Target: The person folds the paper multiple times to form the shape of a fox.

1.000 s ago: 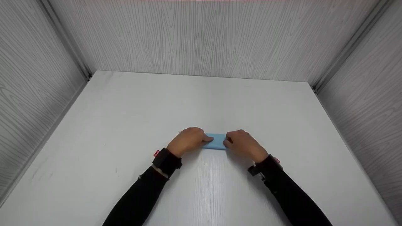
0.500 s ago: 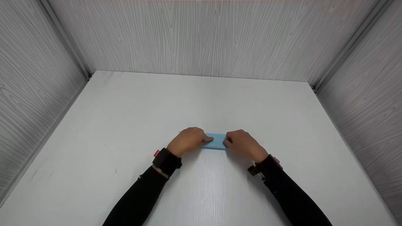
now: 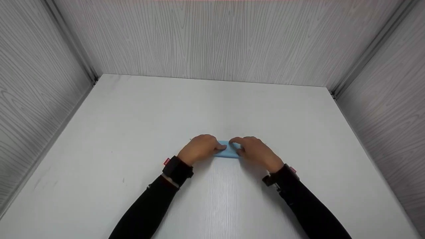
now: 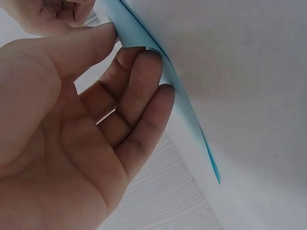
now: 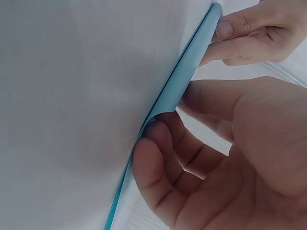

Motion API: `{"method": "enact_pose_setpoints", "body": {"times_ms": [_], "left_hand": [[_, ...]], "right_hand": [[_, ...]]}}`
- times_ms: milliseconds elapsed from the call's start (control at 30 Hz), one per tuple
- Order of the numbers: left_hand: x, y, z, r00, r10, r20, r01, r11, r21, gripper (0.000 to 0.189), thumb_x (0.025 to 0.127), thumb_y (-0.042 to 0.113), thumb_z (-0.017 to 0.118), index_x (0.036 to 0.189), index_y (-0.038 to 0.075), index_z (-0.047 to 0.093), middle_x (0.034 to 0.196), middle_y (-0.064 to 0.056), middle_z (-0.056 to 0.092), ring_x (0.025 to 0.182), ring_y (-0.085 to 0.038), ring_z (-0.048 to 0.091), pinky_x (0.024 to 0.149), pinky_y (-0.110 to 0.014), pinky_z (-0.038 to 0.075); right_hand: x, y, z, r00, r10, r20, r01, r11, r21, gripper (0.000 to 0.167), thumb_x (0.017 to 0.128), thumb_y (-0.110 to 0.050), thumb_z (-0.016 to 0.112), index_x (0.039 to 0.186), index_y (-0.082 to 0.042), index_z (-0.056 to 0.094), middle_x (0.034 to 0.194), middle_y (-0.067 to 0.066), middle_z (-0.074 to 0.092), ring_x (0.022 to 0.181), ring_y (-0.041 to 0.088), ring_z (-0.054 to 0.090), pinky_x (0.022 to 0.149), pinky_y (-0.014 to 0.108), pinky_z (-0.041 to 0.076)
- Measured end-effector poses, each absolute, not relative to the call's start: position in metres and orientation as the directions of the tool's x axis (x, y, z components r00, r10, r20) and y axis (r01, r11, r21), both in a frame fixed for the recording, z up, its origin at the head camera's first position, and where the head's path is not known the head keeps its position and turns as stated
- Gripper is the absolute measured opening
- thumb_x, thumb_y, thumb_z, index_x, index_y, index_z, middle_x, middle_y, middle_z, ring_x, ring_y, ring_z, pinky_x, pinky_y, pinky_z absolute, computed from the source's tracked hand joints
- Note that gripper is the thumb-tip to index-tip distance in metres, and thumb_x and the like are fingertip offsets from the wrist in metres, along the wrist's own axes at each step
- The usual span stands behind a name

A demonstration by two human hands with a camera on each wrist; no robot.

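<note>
We pinch the folded light-blue paper [image 3: 227,153] between thumb and curled fingers of both hands, the left hand [image 3: 201,147] and the right hand [image 3: 257,152], each grip narrow. Its long axis runs nearly parallel to the far edge of the white surface [image 3: 212,106], its ends pointing toward the left and right edges, well apart from both. Farther out, our black wristbands [image 3: 177,170] carry red tags [image 3: 166,161], their lettering too small to read.
</note>
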State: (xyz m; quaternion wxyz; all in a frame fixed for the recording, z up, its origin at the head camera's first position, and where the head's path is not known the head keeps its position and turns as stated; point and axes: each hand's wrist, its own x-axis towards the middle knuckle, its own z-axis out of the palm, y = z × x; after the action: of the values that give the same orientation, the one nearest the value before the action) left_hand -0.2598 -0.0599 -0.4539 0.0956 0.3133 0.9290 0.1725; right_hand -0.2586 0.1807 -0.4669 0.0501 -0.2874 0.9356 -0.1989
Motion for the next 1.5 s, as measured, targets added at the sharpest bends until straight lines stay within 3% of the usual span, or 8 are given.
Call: {"method": "enact_pose_setpoints", "body": {"times_ms": [200, 400, 700, 900, 1133, 1300, 1500], "left_hand": [[-0.259, -0.060, -0.451, -0.763, 0.643, -0.058, 0.584, 0.726, 0.364, 0.035, 0.104, 0.007, 0.067, 0.135, 0.020, 0.075, 0.089, -0.004, 0.068, 0.080, -0.016, 0.048, 0.074, -0.030, 0.045], [-0.259, -0.060, -0.450, -0.764, 0.641, -0.072, 0.580, 0.732, 0.358, 0.035, 0.105, 0.010, 0.067, 0.137, 0.022, 0.074, 0.090, -0.006, 0.069, 0.080, -0.016, 0.048, 0.075, -0.030, 0.046], [-0.260, -0.062, -0.450, -0.752, 0.657, -0.051, 0.602, 0.717, 0.352, 0.034, 0.105, 0.010, 0.067, 0.136, 0.021, 0.075, 0.095, -0.008, 0.072, 0.080, -0.015, 0.047, 0.076, -0.030, 0.048], [-0.256, -0.062, -0.445, -0.732, 0.681, -0.004, 0.661, 0.712, 0.236, 0.028, 0.105, 0.009, 0.066, 0.129, 0.019, 0.078, 0.091, -0.010, 0.065, 0.078, -0.018, 0.051, 0.072, -0.031, 0.050], [-0.240, -0.054, -0.432, -0.668, 0.742, 0.059, 0.744, 0.661, 0.096, 0.035, 0.099, 0.008, 0.076, 0.129, 0.024, 0.079, 0.110, -0.008, 0.069, 0.098, -0.028, 0.060, 0.079, -0.035, 0.053], [-0.232, -0.046, -0.428, -0.652, 0.758, 0.020, 0.758, 0.652, 0.031, 0.030, 0.098, 0.011, 0.077, 0.126, 0.023, 0.081, 0.117, -0.006, 0.072, 0.105, -0.027, 0.063, 0.083, -0.035, 0.055], [-0.230, -0.042, -0.429, -0.685, 0.727, -0.055, 0.723, 0.687, 0.080, 0.029, 0.100, 0.011, 0.075, 0.127, 0.022, 0.080, 0.118, -0.007, 0.072, 0.104, -0.027, 0.064, 0.087, -0.037, 0.056]], "right_hand": [[-0.257, 0.182, -0.466, -0.807, -0.590, 0.021, -0.556, 0.747, -0.365, 0.043, 0.101, 0.002, 0.062, 0.140, -0.013, 0.071, 0.092, 0.011, 0.067, 0.084, 0.022, 0.056, 0.083, 0.040, 0.054], [-0.255, 0.182, -0.465, -0.807, -0.591, 0.010, -0.556, 0.753, -0.351, 0.044, 0.101, 0.003, 0.059, 0.140, -0.014, 0.071, 0.094, 0.012, 0.068, 0.086, 0.022, 0.057, 0.082, 0.038, 0.054], [-0.253, 0.183, -0.462, -0.784, -0.620, 0.012, -0.589, 0.738, -0.330, 0.047, 0.101, 0.005, 0.058, 0.142, -0.014, 0.070, 0.081, 0.006, 0.053, 0.076, 0.018, 0.044, 0.069, 0.027, 0.042], [-0.254, 0.181, -0.463, -0.786, -0.618, 0.023, -0.593, 0.742, -0.312, 0.047, 0.099, 0.010, 0.058, 0.137, -0.014, 0.073, 0.079, 0.005, 0.046, 0.073, 0.017, 0.038, 0.064, 0.025, 0.036], [-0.256, 0.181, -0.465, -0.767, -0.639, 0.057, -0.623, 0.720, -0.304, 0.035, 0.099, 0.010, 0.057, 0.115, -0.015, 0.074, 0.075, 0.002, 0.040, 0.070, 0.016, 0.034, 0.062, 0.024, 0.030], [-0.258, 0.182, -0.467, -0.754, -0.653, 0.072, -0.644, 0.715, -0.272, 0.032, 0.100, 0.008, 0.060, 0.118, -0.015, 0.073, 0.075, 0.003, 0.040, 0.069, 0.015, 0.033, 0.061, 0.024, 0.029], [-0.259, 0.183, -0.468, -0.772, -0.634, 0.037, -0.617, 0.734, -0.284, 0.035, 0.101, 0.005, 0.063, 0.127, -0.015, 0.075, 0.076, 0.004, 0.041, 0.070, 0.016, 0.036, 0.061, 0.024, 0.032]]}}
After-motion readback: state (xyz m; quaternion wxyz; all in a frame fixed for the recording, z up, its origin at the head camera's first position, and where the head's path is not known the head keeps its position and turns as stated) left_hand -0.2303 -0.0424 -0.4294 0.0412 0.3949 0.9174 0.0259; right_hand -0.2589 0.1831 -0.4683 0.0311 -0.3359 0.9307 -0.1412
